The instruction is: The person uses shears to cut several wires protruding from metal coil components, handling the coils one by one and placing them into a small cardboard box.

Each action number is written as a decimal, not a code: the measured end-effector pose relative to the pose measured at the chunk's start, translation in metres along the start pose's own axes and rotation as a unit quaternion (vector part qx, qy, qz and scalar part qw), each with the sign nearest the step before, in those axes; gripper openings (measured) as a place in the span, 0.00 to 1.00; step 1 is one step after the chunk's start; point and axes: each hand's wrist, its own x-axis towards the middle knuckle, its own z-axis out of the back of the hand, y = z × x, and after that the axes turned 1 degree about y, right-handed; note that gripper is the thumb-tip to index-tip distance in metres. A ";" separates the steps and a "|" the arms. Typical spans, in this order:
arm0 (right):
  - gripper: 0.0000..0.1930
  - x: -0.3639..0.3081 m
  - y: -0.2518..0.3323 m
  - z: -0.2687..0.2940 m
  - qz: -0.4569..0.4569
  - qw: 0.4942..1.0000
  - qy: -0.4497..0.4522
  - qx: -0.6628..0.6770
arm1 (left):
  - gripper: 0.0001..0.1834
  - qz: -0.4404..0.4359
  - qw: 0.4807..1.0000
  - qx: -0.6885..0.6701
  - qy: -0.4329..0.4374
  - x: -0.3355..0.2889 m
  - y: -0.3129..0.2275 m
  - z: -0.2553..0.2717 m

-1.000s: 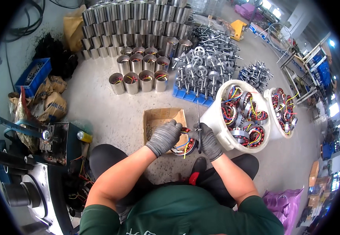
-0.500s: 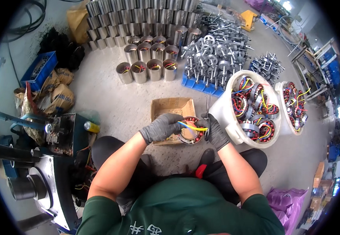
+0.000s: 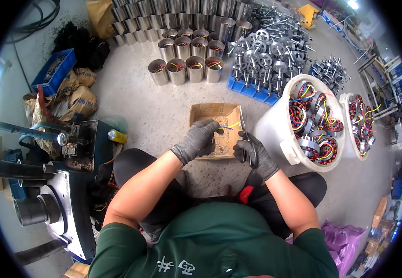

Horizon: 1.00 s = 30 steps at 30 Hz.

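Note:
My left hand (image 3: 201, 139), in a dark grey work glove, is closed on a few thin wires (image 3: 231, 126), yellow and blue, above a cardboard box (image 3: 216, 109). The wires stick out to the right, and their ends come close to the blades of a pair of scissors (image 3: 244, 121). My right hand (image 3: 258, 156), gloved alike, grips the scissors by the handles with the blades pointing away from me. Whatever the wires lead to is hidden by my left hand. Small scraps lie on the bottom of the box.
A white tub (image 3: 275, 127) full of wired motor stators stands at the right, with another tub (image 3: 356, 132) behind it. Metal cylinders (image 3: 177, 72) stand in rows ahead, beside a blue crate (image 3: 252, 90) heaped with shafted parts. A machine (image 3: 76, 204) is at the left.
The stator ring that showed between my hands is out of sight. The wires now extend toward the scissors, whose blades and handles show more plainly. The whole view has shifted slightly.

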 end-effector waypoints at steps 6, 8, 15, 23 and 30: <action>0.32 -0.019 0.011 -0.022 0.009 0.998 0.024 -0.059 | 0.12 -0.107 0.989 0.049 -0.088 0.012 0.006 0.009; 0.32 -0.021 0.013 -0.024 0.013 0.996 0.040 -0.080 | 0.11 -0.133 0.983 0.059 -0.111 0.018 0.009 0.012; 0.24 -0.025 0.032 -0.030 -0.016 0.995 0.066 -0.076 | 0.12 -0.102 0.989 0.083 -0.073 0.014 0.006 0.007; 0.14 -0.013 0.041 -0.025 -0.032 0.990 0.082 -0.110 | 0.14 -0.061 0.989 0.063 -0.119 0.008 0.006 -0.002; 0.12 -0.016 0.023 -0.023 -0.042 0.995 0.090 -0.008 | 0.12 -0.069 0.993 0.051 -0.076 0.015 0.013 0.003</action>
